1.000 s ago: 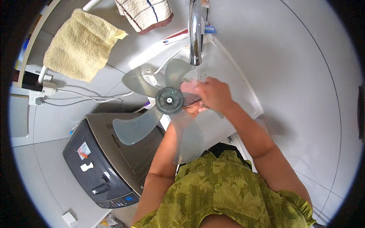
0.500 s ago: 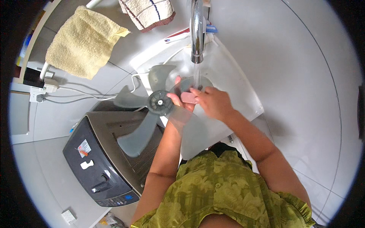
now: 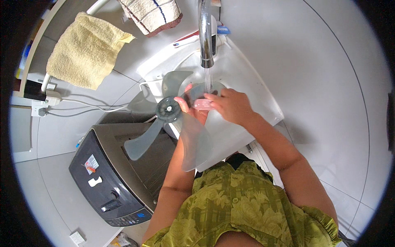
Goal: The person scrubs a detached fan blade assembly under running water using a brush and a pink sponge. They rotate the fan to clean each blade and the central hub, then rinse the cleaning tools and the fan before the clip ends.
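A grey translucent fan blade wheel with a dark round hub is held slanted over the white sink basin. My left hand grips one blade near the hub from behind, its thumb and fingers showing at the blade's edges. In my right hand, pinched by the fingers, is a small pink block with rounded ends, pressed against or just over that blade; its underside is hidden, so I cannot tell its exact kind. From the chrome faucet water runs down onto the blade beside my right fingers.
To the left of the basin stands a dark washing machine. A yellow towel and a checked towel hang at the upper left. Cords run from a wall socket behind the fan blades. Toothbrushes lie on the basin's back edge.
The fan wheel has tilted and turned slightly in my left hand, with its lower blades shifted. My right hand and the pink block have moved only a little over the blade.
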A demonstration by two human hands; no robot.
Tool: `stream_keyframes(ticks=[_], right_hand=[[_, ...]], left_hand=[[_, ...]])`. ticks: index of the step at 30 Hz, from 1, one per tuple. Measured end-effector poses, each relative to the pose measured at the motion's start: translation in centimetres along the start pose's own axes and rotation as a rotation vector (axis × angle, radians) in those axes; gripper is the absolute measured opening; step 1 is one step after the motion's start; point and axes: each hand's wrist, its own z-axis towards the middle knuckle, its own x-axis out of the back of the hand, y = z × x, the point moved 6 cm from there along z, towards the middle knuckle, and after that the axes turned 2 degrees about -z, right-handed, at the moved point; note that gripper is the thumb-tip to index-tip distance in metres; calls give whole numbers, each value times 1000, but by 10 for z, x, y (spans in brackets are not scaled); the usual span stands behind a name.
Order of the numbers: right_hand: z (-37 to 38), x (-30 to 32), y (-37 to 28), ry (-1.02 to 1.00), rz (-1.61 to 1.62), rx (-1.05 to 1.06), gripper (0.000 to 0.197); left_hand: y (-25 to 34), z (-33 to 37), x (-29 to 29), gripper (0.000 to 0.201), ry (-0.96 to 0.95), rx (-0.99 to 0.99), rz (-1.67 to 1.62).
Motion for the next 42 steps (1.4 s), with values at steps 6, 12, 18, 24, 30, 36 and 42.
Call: stream_keyframes(ticks=[6,12,18,24,30,36,42], right_hand=[[-22,1,24,-24,-32,-82,30],[1,-5,-1,90,41,23,34],[-21,8,26,-43,11,-82,30],[-33,0,38,-34,161,-281,30],[-27,-23,31,130,390,-467,34],[-8,-19,11,73,361,-467,43],[-42,-24,-7,-12,343,-344,56]], left_hand=[[-8,3,3,72,7,-74,25],[-3,0,1,71,64,21,18],[1,-3,-9,57,-22,-57,-2],[21,-5,-12,34,46,-112,239],[0,0,10,49,67,-129,302],[-15,8,-3,53,7,27,121],[6,14,0,52,47,-78,31]])
